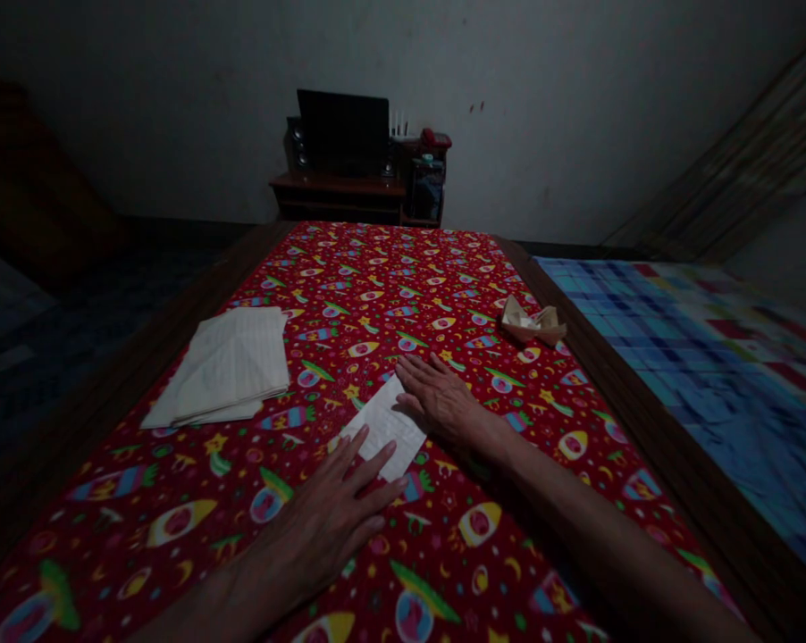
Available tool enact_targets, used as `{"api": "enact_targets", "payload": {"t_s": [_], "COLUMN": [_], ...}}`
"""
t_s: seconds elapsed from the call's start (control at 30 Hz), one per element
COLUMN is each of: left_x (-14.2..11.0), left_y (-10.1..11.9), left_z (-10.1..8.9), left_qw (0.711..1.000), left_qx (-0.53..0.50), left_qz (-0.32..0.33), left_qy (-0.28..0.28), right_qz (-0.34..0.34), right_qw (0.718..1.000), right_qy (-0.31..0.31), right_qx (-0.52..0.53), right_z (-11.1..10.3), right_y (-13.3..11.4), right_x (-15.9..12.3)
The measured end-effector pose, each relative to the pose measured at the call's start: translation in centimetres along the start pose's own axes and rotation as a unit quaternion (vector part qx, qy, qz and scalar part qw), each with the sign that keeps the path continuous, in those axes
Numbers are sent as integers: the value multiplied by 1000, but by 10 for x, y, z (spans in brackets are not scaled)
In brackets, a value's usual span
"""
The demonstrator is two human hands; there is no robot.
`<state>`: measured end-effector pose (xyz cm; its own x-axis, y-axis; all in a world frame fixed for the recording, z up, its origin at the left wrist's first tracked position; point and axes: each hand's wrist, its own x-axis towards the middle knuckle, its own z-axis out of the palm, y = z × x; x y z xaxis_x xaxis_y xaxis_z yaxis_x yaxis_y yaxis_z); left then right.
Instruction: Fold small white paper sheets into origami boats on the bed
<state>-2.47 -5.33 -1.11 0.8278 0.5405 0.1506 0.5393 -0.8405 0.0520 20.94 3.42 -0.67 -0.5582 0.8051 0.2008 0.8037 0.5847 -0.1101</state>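
A small folded sheet of white paper (390,427) lies flat on the red patterned cloth, between both hands. My left hand (340,500) rests at its lower left corner, fingers spread, some of the fingertips on the paper. Across the paper's upper right edge lies my right hand (436,393), flat with its fingers stretched out and close together, covering that corner. Neither hand grips anything. To the left is a stack of paper sheets (232,366), and at the right edge of the cloth stands a folded paper shape (532,321) with raised points.
The red cloth (376,268) covers a surface with dark wooden borders (617,393). Beyond its far end, a monitor (344,129) stands on a low wooden desk (336,185), with a red telephone (435,138) beside it. A blue checked mat (684,357) lies to the right.
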Motion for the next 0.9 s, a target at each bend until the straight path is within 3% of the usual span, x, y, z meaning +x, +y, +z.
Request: {"api": "enact_targets", "payload": {"t_s": [0.13,0.23,0.33,0.47,0.67,0.9], "left_x": [4,11,20,31,45,46], "left_y": [-5,-17,-33,-49,-56,-68], "left_z": [-4,-11,-18,-24,-28,-35], "left_qw": [1000,999,998,998,997,992], "left_qx": [-8,-38,-68,-55,-11,-17], "left_qz": [2,-3,-5,21,72,112], "left_qy": [4,11,7,-3,-31,-56], "right_qz": [9,-85,-73,-69,-58,-68], "right_qw": [998,992,992,995,996,995], "right_qy": [59,25,-1,6,48,73], "right_qx": [25,85,103,79,40,-6], "right_z": [-8,-8,-4,-2,4,10], "right_y": [-17,-35,-45,-51,-68,-75], "right_x": [-26,-59,-80,-80,-70,-68]}}
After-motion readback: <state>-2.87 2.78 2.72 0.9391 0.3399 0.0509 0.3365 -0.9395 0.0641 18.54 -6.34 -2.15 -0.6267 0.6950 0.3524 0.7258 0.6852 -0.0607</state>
